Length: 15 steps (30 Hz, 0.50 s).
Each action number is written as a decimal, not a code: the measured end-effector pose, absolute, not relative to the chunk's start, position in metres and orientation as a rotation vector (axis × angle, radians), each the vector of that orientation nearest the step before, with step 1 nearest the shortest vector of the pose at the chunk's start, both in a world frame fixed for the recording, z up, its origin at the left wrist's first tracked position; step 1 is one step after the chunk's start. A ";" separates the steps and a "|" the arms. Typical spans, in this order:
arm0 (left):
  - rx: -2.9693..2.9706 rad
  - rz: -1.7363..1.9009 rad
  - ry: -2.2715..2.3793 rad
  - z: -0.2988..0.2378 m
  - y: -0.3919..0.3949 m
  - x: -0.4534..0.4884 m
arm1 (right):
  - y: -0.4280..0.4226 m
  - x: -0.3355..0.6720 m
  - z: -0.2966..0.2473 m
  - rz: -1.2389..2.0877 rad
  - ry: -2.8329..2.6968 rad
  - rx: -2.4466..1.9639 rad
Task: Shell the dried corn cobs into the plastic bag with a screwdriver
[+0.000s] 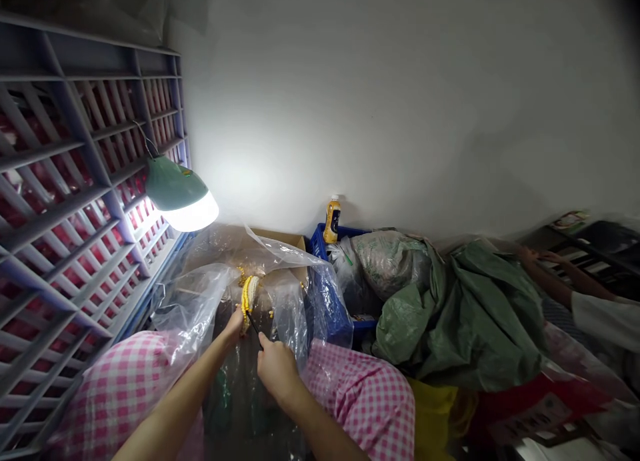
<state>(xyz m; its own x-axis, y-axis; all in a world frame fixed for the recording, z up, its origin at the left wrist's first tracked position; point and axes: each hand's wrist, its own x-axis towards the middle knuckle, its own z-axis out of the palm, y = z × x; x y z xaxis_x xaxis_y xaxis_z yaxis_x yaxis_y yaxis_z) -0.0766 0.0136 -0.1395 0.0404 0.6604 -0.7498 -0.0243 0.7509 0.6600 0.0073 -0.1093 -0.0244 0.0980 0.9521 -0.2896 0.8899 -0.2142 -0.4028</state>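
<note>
My left hand (234, 326) is closed around the lower end of a corn cob (249, 293). Yellow kernels line the cob's left side, while its right side looks pale and stripped. In my right hand (278, 366) is a thin dark tool (253, 322), its tip against the lower part of the cob; I cannot make out its exact kind. Below both hands a clear plastic bag (200, 291) lines an open cardboard box (287, 240). Several loose yellow kernels (271, 314) cling to the plastic near the cob.
A lit green lamp (175, 184) hangs from stacked plastic crates (103, 161) at left. An orange drink bottle (331, 220) stands by a blue crate (320, 244) with filled bags. Green sheeting (480, 314) lies right of it. Another person's arms (555, 274) reach in at far right.
</note>
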 end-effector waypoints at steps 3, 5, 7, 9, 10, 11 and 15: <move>0.544 0.560 1.448 -0.141 0.015 -0.077 | -0.103 0.011 -0.027 1.237 -1.430 -2.113; 0.536 0.567 1.451 -0.141 0.015 -0.077 | -0.101 0.015 -0.028 1.559 -1.116 -2.023; 0.514 0.575 1.448 -0.140 0.014 -0.077 | -0.101 0.016 -0.028 1.604 -1.077 -2.002; 0.491 0.593 1.428 -0.139 0.013 -0.077 | -0.102 0.015 -0.025 1.338 -1.359 -2.068; 0.477 0.601 1.415 -0.138 0.013 -0.077 | -0.103 0.014 -0.023 1.149 -1.540 -2.110; 0.463 0.607 1.401 -0.138 0.013 -0.078 | -0.103 0.012 -0.021 0.973 -1.699 -2.144; 0.403 0.616 1.382 -0.139 0.013 -0.077 | -0.106 0.006 -0.018 0.722 -1.955 -2.251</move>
